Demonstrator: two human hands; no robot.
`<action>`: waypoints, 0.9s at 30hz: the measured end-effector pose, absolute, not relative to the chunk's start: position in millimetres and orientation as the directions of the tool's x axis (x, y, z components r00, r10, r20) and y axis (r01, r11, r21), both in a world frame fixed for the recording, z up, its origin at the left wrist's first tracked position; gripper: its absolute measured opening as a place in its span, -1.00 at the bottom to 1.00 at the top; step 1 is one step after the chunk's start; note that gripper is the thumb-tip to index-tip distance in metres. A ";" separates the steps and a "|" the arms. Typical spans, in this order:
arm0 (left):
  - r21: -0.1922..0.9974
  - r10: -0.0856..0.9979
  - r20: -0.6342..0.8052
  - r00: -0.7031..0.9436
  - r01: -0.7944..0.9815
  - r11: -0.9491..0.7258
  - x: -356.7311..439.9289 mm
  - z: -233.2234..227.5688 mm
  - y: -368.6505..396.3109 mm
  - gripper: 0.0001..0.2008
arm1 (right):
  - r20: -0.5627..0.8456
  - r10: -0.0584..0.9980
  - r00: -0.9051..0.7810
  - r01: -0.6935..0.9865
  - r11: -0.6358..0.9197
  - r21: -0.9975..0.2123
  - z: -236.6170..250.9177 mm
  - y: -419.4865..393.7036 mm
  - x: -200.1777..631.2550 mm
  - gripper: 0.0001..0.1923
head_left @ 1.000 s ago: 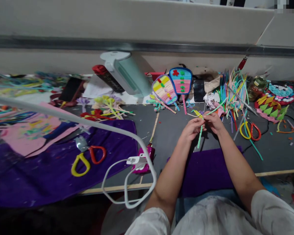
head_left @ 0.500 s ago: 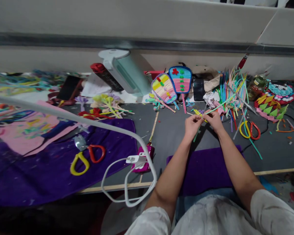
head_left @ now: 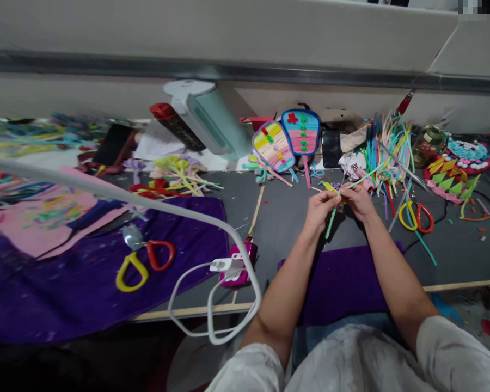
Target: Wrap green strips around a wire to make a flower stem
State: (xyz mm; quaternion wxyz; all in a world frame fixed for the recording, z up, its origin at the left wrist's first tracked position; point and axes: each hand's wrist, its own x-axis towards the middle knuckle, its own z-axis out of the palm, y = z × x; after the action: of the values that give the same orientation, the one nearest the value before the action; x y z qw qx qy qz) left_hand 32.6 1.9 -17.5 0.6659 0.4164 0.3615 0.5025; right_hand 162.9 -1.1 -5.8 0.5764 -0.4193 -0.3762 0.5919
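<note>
My left hand and my right hand meet over the grey table, fingertips pinched together on a thin green strip. The strip hangs down from between my fingers toward the purple cloth in front of me. A second pale green strip runs up and right from my right hand toward a pile of coloured strips. Something small and yellow shows just above my left fingers.
Two striped paper fans lie at the back. Scissors with yellow and red handles lie right of my hands; another pair rests on a large purple cloth at left. A white cable loops near a pink device.
Both hands stay pinched together at the same spot. The green strip's hanging end has swung slightly and hangs a bit lower than half a second ago. The view shifted a little.
</note>
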 end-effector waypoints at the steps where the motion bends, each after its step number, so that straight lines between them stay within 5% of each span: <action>1: 0.890 0.954 -0.097 0.285 -0.403 0.211 31.6 -17.3 2.2 -0.74 | -0.066 0.998 0.000 -0.382 -0.061 -0.922 -4.4 -2.1 162.9 -0.82; 8: 0.726 0.766 -0.222 0.603 -0.422 0.543 26.2 -17.3 3.1 -0.61 | -0.027 0.998 -0.064 -0.385 -0.049 -0.922 -3.4 -4.2 162.6 -0.84; 12: 0.847 0.860 -0.208 0.466 -0.353 0.396 30.4 -21.1 3.4 -0.64 | 0.024 0.997 0.073 -0.240 0.041 -0.970 -12.6 1.3 163.6 -0.85; 18: 0.995 0.994 0.057 0.094 -0.089 -0.049 36.5 -27.5 6.2 -0.82 | 0.148 0.976 0.160 0.007 0.149 -0.989 -23.4 6.9 161.9 -0.91; 27: 0.876 0.941 -0.177 0.287 -0.391 0.284 28.7 -15.1 2.9 -0.71 | -0.014 1.000 0.012 -0.281 -0.010 -0.960 -14.8 3.1 162.8 -0.85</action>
State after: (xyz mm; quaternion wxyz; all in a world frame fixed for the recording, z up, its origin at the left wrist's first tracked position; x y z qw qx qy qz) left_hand 28.7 2.9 -15.1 0.7107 0.3721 0.3699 0.4687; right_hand 162.8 3.1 -14.8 0.5665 -0.4304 -0.4175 0.5653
